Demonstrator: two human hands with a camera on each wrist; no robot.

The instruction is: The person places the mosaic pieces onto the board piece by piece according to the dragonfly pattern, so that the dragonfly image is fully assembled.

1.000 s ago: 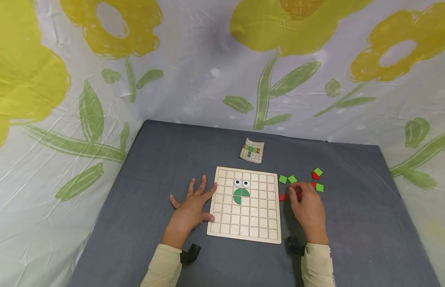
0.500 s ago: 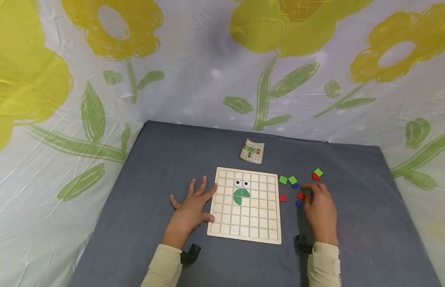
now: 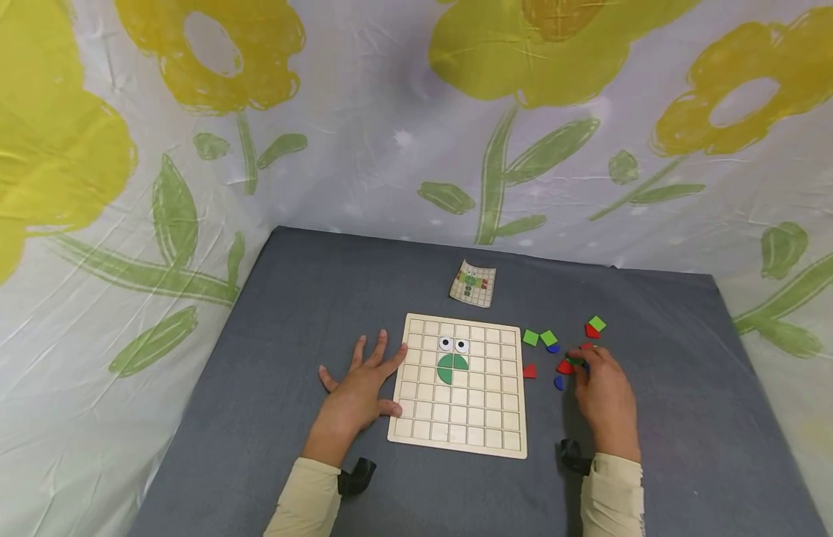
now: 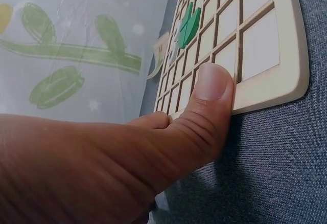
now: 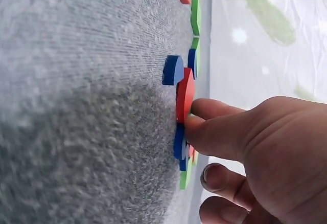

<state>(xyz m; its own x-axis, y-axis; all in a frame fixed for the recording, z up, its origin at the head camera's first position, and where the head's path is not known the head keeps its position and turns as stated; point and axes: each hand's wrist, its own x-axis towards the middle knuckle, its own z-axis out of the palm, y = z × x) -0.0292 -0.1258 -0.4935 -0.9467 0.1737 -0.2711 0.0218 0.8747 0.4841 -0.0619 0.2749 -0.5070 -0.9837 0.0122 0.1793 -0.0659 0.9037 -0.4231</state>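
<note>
We are apparently at the selecting step, the next move calling for a clean lift: our right hand (image 3: 604, 399) is pinching a dark green piece (image 3: 574, 362), mostly hidden, beside a red piece (image 3: 564, 367) right of the gridded board (image 3: 492, 414). Our left hand (image 3: 356, 391), fingers spread, is touching that board, which is bearing three green quarter-discs (image 3: 445, 361).

The gridded board (image 3: 475, 412) is beige, loose pieces (image 3: 531, 338) red, blue and green, the bench (image 3: 322, 298) grey, the backdrop (image 3: 362, 164) yellow-flowered.
</note>
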